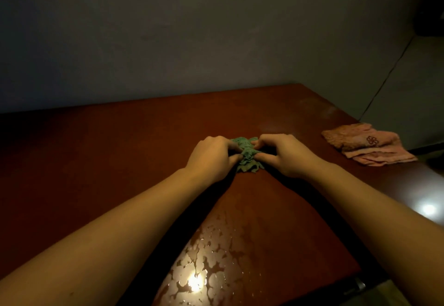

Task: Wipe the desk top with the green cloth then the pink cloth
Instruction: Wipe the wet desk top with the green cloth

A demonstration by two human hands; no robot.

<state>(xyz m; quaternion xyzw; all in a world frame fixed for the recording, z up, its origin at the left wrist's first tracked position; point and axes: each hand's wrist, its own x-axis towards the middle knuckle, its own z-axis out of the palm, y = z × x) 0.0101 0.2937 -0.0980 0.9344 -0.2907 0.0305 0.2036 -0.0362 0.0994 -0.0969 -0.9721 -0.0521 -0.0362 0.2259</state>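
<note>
A crumpled green cloth (pixel 247 155) lies bunched on the middle of the reddish-brown desk top (pixel 120 142). My left hand (pixel 211 155) grips its left side and my right hand (pixel 286 154) grips its right side, fingers curled into the fabric. Most of the cloth is hidden under the fingers. A folded pink cloth (pixel 367 146) with a small dark emblem rests at the desk's right edge, apart from both hands.
Patches of water (pixel 211 257) spread over the near part of the desk between my forearms, with a lamp's glare on them. A grey wall (pixel 192 41) stands right behind the desk. The floor (pixel 408 84) drops away past the right edge.
</note>
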